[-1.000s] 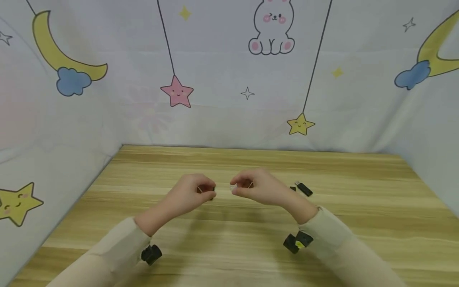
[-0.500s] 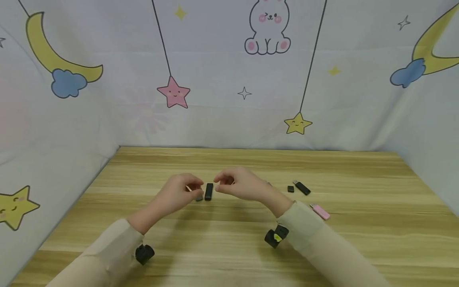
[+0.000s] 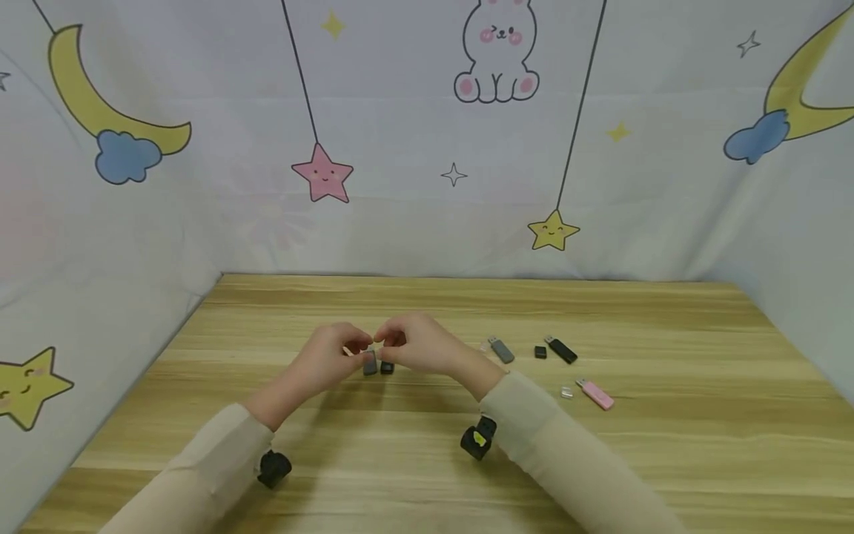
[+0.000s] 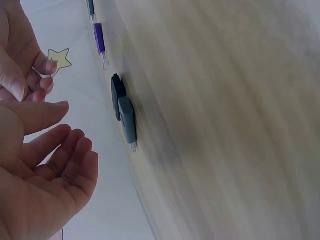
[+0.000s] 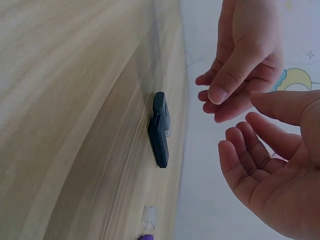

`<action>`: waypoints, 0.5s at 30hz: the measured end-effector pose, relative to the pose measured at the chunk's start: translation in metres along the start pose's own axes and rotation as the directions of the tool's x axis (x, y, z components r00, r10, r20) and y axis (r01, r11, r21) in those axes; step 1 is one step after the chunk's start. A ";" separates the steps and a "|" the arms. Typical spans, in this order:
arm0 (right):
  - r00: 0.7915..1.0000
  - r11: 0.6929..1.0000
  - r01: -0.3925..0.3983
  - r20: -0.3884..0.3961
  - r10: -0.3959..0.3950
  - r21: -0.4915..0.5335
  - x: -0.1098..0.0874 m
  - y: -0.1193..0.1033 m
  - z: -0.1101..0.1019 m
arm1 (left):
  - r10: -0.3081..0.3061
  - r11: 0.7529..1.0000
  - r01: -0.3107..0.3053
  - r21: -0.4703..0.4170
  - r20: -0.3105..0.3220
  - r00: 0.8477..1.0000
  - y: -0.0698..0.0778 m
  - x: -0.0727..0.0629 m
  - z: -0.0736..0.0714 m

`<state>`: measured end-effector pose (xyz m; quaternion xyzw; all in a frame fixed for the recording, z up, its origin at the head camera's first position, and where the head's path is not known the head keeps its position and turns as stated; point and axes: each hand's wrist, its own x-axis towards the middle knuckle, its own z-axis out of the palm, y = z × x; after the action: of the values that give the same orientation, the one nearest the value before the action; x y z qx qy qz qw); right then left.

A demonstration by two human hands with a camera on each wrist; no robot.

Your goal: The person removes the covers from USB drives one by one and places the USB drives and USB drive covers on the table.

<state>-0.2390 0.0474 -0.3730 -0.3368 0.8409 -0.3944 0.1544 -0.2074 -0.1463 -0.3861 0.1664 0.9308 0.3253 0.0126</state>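
My left hand [image 3: 333, 350] hovers over the table with loosely bent fingers and holds nothing. Close to its fingertips, my right hand [image 3: 416, 345] is likewise without anything in its grasp. Below the two hands lie a grey USB stick [image 3: 370, 363] and a black USB stick [image 3: 388, 367], side by side and partly covered by the fingers in the head view. The left wrist view shows the grey stick's clear tip pointing away from the black one. A purple USB stick [image 4: 99, 39] lies further along, with a clear end.
Right of the hands lie another grey USB stick [image 3: 502, 349], a black cap [image 3: 540, 352], another black USB stick [image 3: 562, 349], a clear cap [image 3: 566, 392] and a pink USB stick [image 3: 596, 394]. Printed fabric [image 3: 414, 230] hangs behind the wooden table [image 3: 400, 460].
My right hand has moved left, up to the left hand, uncovering the grey stick, caps and pink stick on the right. The left hand has barely moved.
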 end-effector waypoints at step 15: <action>0.998 0.998 -0.044 0.033 0.045 -0.045 0.022 0.014 -0.006 | -0.084 0.996 0.083 -0.045 -0.026 0.996 0.005 0.004 0.022</action>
<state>-0.2644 0.0420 -0.3793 -0.3280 0.8541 -0.3662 0.1698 -0.2067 -0.1278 -0.3998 0.1225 0.9297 0.3470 0.0168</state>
